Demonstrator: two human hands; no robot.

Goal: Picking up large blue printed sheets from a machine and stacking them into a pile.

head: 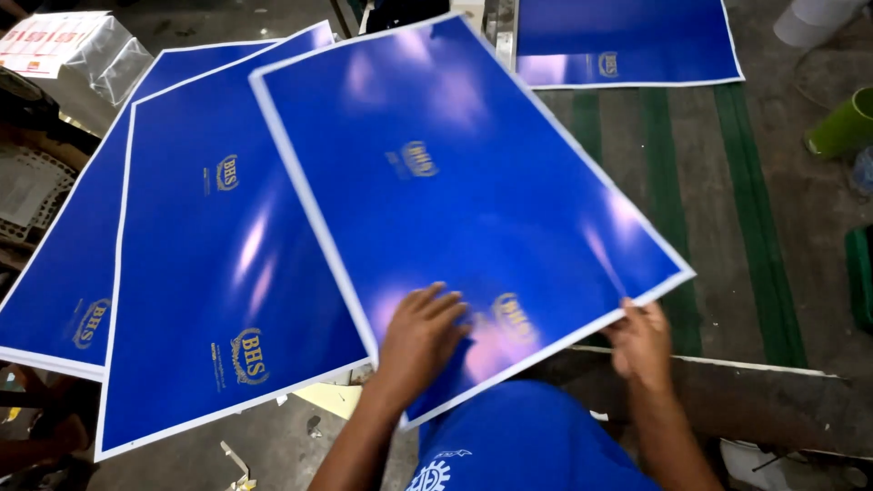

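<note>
Blue fabric of the person's shirt fills the bottom edge. At far left, two glossy blue sheets with white borders lie fanned and overlapping. Left hand lies flat, fingers spread, on the top blue sheet (no closed grip). Right hand pinches that sheet's near right edge. Beyond, another blue sheet lies on the green-striped table.
</note>
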